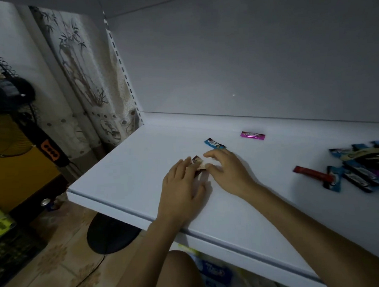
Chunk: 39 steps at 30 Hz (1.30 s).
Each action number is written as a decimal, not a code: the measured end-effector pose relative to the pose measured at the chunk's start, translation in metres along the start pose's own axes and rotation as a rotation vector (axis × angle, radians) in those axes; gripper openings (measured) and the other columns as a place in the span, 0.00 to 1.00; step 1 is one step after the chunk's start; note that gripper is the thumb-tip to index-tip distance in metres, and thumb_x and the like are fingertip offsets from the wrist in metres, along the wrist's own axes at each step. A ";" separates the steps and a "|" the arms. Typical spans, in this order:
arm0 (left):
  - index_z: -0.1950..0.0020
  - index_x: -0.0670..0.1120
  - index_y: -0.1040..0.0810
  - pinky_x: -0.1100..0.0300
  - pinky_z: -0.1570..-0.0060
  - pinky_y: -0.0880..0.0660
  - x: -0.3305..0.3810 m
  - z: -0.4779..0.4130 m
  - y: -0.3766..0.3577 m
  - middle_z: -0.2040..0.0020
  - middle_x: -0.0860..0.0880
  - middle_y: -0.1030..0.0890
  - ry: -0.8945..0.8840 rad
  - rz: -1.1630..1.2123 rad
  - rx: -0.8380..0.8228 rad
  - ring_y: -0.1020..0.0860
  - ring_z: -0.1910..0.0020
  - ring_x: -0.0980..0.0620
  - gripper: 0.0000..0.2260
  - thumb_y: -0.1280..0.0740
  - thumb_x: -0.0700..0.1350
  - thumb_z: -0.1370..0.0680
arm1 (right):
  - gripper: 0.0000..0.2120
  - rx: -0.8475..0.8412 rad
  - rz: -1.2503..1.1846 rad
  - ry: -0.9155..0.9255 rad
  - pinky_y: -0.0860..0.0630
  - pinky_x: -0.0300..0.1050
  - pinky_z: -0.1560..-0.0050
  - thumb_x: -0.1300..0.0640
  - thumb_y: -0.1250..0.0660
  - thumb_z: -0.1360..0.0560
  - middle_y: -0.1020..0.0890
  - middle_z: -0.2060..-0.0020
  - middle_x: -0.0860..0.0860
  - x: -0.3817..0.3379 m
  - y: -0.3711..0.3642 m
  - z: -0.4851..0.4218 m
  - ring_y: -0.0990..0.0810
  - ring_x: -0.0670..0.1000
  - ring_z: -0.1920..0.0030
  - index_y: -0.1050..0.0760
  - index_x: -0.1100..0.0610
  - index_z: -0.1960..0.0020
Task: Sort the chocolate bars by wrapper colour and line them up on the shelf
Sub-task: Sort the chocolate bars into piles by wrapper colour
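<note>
On the shelf (130,164), the left hand (180,187) presses the brown bar (198,163) with straight fingers while the right hand (227,172) pinches its end; best slid square, gently.

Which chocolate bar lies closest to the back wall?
The pink-wrapped bar, lying alone beyond the blue bar; every other bar sits nearer the front.

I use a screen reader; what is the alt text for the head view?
On a white shelf, the left hand lies flat on a brown-and-cream chocolate bar while the right hand pinches its end. Beyond lie a blue bar and a pink bar; a mixed pile sits at right.
</note>
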State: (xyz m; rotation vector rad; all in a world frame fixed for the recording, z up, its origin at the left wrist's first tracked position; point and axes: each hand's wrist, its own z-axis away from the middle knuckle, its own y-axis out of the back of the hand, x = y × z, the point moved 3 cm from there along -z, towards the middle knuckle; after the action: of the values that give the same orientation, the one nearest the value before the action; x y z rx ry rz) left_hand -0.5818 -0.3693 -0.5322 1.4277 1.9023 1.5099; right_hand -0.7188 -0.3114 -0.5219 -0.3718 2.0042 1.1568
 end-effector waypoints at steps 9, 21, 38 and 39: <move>0.23 0.48 0.39 0.54 0.28 0.42 0.140 -0.026 -0.053 0.23 0.46 0.38 -0.188 0.214 -0.168 0.40 0.25 0.46 0.32 0.45 0.63 0.23 | 0.10 0.310 0.134 -0.051 0.28 0.37 0.46 0.61 0.35 0.24 0.22 0.49 0.50 0.048 0.127 0.107 0.24 0.48 0.47 0.24 0.57 0.43; 0.21 0.48 0.54 0.43 0.26 0.47 0.266 -0.062 -0.142 0.21 0.39 0.50 -0.407 0.253 -0.436 0.51 0.23 0.38 0.49 0.44 0.74 0.33 | 0.16 0.493 0.700 -0.402 0.35 0.51 0.35 0.55 0.39 0.22 0.25 0.38 0.57 0.127 0.248 0.156 0.30 0.57 0.37 0.26 0.57 0.36; 0.38 0.53 0.21 0.52 0.57 0.24 0.306 -0.088 -0.155 0.42 0.50 0.21 -0.654 0.291 -0.088 0.23 0.46 0.44 0.23 0.45 0.59 0.27 | 0.09 0.758 0.446 -0.297 0.28 0.46 0.49 0.61 0.39 0.23 0.21 0.48 0.55 0.148 0.251 0.165 0.25 0.54 0.47 0.23 0.60 0.45; 0.39 0.51 0.20 0.54 0.59 0.24 0.305 -0.087 -0.153 0.45 0.50 0.19 -0.656 0.297 -0.021 0.21 0.49 0.44 0.21 0.44 0.56 0.26 | 0.10 0.757 0.456 -0.297 0.27 0.49 0.49 0.60 0.39 0.23 0.21 0.48 0.55 0.148 0.251 0.165 0.24 0.55 0.48 0.23 0.59 0.45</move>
State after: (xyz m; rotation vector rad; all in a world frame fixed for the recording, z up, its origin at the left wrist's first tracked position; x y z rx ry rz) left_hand -0.8588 -0.1518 -0.5358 1.9520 1.3149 0.9713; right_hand -0.8826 -0.0197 -0.5280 0.6270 2.1285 0.5652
